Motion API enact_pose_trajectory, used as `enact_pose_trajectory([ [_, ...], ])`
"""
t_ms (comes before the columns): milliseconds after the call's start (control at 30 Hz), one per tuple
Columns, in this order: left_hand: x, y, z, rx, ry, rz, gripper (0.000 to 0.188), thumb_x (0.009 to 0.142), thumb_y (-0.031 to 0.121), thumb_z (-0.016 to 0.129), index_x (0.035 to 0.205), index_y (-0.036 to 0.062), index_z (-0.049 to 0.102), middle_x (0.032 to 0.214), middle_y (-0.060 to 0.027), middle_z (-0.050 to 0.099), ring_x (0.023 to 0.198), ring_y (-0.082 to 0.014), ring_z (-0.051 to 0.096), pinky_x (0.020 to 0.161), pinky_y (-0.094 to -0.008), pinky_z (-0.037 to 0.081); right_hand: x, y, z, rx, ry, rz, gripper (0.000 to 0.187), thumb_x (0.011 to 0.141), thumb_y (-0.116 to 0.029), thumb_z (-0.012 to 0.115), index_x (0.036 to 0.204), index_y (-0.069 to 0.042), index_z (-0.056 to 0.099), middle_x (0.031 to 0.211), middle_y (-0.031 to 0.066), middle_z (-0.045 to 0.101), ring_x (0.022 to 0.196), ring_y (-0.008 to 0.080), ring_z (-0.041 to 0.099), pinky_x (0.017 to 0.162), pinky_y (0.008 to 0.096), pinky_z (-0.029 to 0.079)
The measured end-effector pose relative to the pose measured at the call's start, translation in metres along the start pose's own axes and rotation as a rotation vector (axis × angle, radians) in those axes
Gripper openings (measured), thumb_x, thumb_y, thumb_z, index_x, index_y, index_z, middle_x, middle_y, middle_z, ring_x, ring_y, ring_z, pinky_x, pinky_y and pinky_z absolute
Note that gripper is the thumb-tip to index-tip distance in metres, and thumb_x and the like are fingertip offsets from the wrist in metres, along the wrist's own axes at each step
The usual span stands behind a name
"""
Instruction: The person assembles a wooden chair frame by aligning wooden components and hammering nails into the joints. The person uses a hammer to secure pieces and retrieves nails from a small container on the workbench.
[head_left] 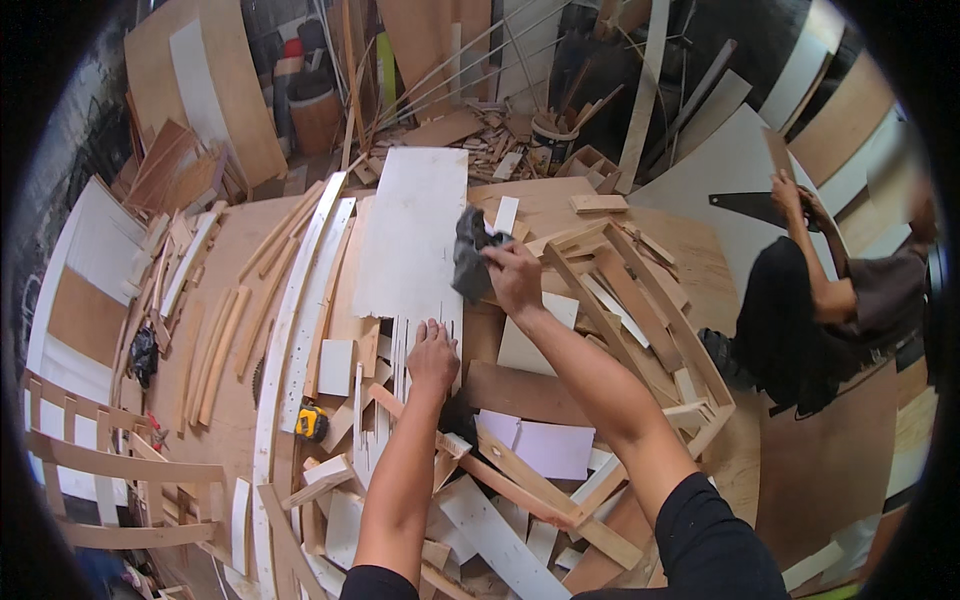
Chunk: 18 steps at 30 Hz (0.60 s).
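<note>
- Cloth (467, 260), dark gray: clamped in fingers of right hand (516, 277)
- White panel (415, 235): under left hand (433, 358), fingers slightly apart
- Yellow tape measure (312, 423): beside long white strip (303, 345)

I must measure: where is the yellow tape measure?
In the head view, the tape measure lies left of the left forearm, beside long white strips.

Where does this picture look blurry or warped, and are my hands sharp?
Head view: a smeared patch hides the head of the co-worker at far right; head view: your left hand and right hand look fairly crisp; head view: black fills the corners, and the lens likely bows straight edges near the rim.
</note>
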<state>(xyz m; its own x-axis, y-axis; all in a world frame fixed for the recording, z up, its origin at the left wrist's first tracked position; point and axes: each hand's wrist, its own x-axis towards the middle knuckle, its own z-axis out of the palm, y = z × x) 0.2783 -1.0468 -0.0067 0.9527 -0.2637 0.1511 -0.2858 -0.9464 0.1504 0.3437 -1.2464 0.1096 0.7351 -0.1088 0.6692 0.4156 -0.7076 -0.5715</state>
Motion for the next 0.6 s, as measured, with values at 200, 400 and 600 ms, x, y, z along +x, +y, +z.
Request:
enact_pose_trajectory([
  [200,-0.07,0.083,-0.099,-1.122,-0.104,-0.4,0.072,0.105,0.055,0.051,0.153,0.0026,0.048,0.151,-0.0216,0.055,0.137,-0.0393,0.052,0.11,-0.0448,0.044,-0.103,-0.066,-0.133,0.026,-0.077,0.095,0.031,0.076,0.002,0.077,0.102,-0.015,0.082,0.085,0.01,0.066,0.08,0.0274,0.068,0.072,0.0384,0.055],
  [400,-0.187,0.172,-0.164,-1.829,-0.323,-0.711,0.075,0.092,0.041,0.079,0.15,0.0125,0.04,0.123,-0.0087,0.065,0.104,-0.0221,0.068,0.084,-0.0386,0.059,-0.213,-0.158,-0.282,0.069,-0.07,0.068,0.033,0.077,0.006,0.082,0.102,-0.015,0.084,0.081,0.0038,0.066,0.068,0.0152,0.063,0.061,0.0274,0.049],
  [600,-0.318,0.219,-0.194,-1.931,-0.327,-0.571,0.03,0.09,0.003,0.068,0.119,0.0014,0.069,0.101,-0.0048,0.073,0.086,-0.0147,0.072,0.071,-0.0274,0.06,-0.305,-0.241,-0.399,0.127,-0.022,0.024,0.04,0.074,0.01,0.075,0.103,-0.017,0.084,0.081,0.0028,0.066,0.071,0.0163,0.066,0.062,0.0287,0.054],
])
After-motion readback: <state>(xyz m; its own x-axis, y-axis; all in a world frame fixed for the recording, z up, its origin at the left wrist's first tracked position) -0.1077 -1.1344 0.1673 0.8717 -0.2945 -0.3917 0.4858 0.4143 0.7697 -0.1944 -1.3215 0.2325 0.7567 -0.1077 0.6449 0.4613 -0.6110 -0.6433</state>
